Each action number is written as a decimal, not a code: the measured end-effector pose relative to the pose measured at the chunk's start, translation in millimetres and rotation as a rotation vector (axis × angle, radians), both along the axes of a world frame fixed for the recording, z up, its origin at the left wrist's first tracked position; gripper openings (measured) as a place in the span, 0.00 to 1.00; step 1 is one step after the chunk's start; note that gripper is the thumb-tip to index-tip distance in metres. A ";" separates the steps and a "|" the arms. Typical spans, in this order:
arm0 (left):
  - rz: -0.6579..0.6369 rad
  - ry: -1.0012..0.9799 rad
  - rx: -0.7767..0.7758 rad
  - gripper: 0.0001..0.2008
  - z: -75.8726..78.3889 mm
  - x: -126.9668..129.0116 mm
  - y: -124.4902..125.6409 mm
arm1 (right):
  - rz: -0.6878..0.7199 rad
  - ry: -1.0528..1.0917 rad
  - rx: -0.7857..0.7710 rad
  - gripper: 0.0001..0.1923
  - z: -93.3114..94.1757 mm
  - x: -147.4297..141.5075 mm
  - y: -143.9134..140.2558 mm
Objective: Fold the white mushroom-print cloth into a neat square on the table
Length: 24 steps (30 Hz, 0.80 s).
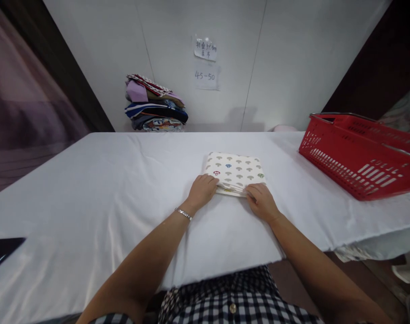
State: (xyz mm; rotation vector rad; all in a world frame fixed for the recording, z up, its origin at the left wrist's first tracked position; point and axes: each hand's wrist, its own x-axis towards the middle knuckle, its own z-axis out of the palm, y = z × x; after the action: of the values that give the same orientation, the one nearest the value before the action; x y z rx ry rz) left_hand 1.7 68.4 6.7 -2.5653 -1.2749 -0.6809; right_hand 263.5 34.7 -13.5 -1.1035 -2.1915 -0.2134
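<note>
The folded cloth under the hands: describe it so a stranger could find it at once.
On the white table, left of the red basket, lies the folded cloth, with the left hand and right hand at its near edge. Unlike the pile of clothes by the wall, it is cream with small mushrooms.

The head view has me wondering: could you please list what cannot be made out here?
- Red basket: contents hidden by its wall; right end cut off by the frame edge.
- Handwritten note on the wall: too small to read.
- Dark object: cut off at the left edge.
- Left hand and right hand fingertips: tucked at the folded mushroom-print cloth edge.
</note>
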 end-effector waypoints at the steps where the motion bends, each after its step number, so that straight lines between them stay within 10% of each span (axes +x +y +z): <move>1: -0.003 -0.009 0.008 0.08 -0.2 0.0 0.7 | -0.013 -0.007 0.001 0.11 -0.3 -0.9 0.1; 24: -0.133 -0.032 -0.112 0.13 -3.1 -16.7 -5.4 | -0.008 -0.079 -0.058 0.13 1.1 -2.4 -4.3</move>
State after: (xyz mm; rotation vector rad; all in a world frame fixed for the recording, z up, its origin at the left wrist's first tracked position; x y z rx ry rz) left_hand -15.1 63.0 3.6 -2.7602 -1.1923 -0.6965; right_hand 261.1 30.4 -12.4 -1.1534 -2.2763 -0.2006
